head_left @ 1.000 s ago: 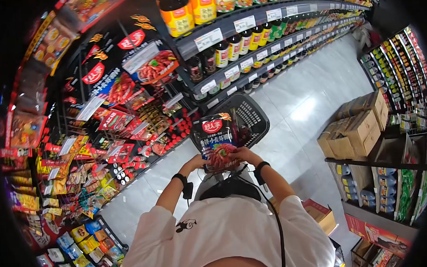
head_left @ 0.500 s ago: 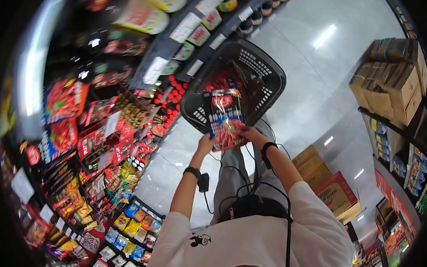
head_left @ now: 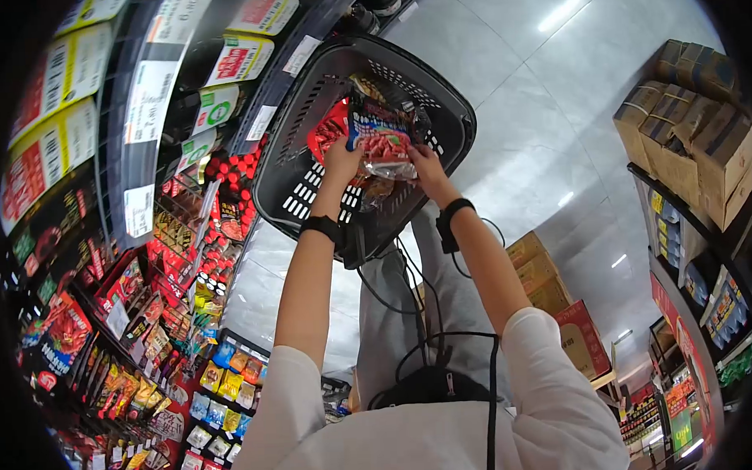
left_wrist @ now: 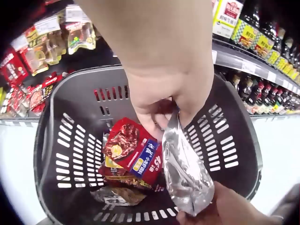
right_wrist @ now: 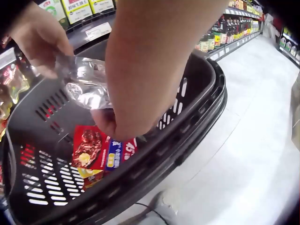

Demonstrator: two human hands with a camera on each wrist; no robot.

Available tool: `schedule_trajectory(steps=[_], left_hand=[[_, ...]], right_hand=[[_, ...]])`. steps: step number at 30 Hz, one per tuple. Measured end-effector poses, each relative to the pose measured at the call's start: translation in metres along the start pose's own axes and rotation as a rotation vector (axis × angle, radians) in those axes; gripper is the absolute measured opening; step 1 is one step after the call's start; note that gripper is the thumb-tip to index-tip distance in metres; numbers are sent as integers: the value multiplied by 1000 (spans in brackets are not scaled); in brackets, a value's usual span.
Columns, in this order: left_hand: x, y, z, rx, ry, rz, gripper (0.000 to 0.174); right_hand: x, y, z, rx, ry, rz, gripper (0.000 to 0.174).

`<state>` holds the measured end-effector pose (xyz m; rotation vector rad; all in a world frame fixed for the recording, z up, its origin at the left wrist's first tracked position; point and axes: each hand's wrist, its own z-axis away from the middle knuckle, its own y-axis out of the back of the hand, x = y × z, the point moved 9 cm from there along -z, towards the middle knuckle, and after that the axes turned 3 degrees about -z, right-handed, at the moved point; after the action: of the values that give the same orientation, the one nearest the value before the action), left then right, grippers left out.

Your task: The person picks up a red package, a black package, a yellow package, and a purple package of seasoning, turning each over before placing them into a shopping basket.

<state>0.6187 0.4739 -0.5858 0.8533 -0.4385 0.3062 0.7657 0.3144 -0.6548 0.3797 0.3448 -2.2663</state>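
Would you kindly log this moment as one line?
left hand: pinches packet | right hand: pinches packet | packet: above red pack in basket

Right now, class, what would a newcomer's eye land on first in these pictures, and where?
First, the foil pouch, printed with red food, which the left hand and right hand pinch over the dark plastic basket. Next, the red packet lying on the basket's floor, and the crowded shelves of red packets to the person's left.
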Motion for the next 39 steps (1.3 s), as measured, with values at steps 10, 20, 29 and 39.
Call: schedule_trajectory(steps=[10,20,29,39], left_hand=[[30,-55,-38,-223,199,561,49],[51,-54,-45,-264,47,699,48],[46,-26,0,-233,115,778,34],[-15,150,199,365,134,982,25]], right_hand=[[-17,10,-43,-210,-37,-342,35],[-34,15,-46,-129,96,-338,30],[-32,13,-11,-381,142,-185,35],[-94,96,172,73,645,808,22]])
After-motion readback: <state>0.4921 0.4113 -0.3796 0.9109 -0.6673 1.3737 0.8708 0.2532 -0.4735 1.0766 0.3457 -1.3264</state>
